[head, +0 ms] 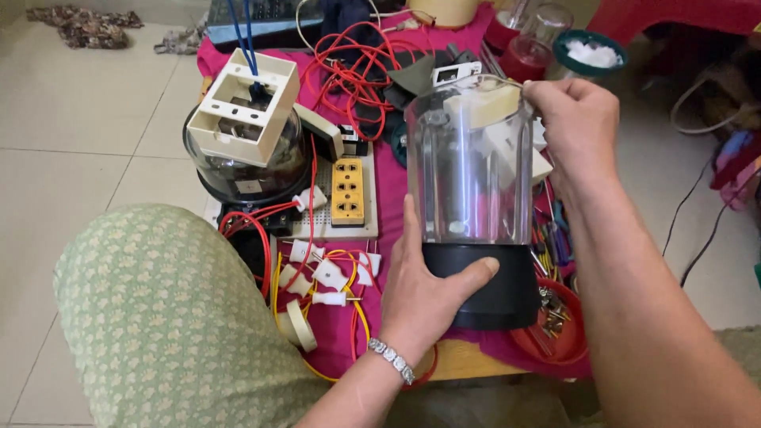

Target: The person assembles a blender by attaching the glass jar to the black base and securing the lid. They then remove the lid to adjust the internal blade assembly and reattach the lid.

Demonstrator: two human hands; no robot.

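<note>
Pale floor tiles surround a low worktop (pixel 468 366) draped in a magenta cloth, and I look down on it over a knee in green patterned fabric.

My left hand (pixel 424 289), with a silver bracelet at the wrist, is wrapped around the black base of the blender jar (pixel 472 170), thumb lying across the front of that base and fingers behind it. My right hand (pixel 575 119) is closed on the jar's upper rim at its right side. The jar stands upright on the worktop's near edge; it is clear plastic, and white parts behind it show through the wall.

Just right of the jar's base sits a red bowl (pixel 567 345) holding small metal bits. Left of the jar lies a yellow socket strip (pixel 348 190) on a white perforated board, and nearer to me than that, white plugs (pixel 329 277) on red and yellow wires. Further left of the jar a white plastic box frame (pixel 246 107) rests on a dark glass-domed meter (pixel 242 170). Behind the jar a tangle of red wire (pixel 353 71) spreads over the cloth, and behind and to the right stands a green-rimmed bowl (pixel 590 51) of white stuff.
</note>
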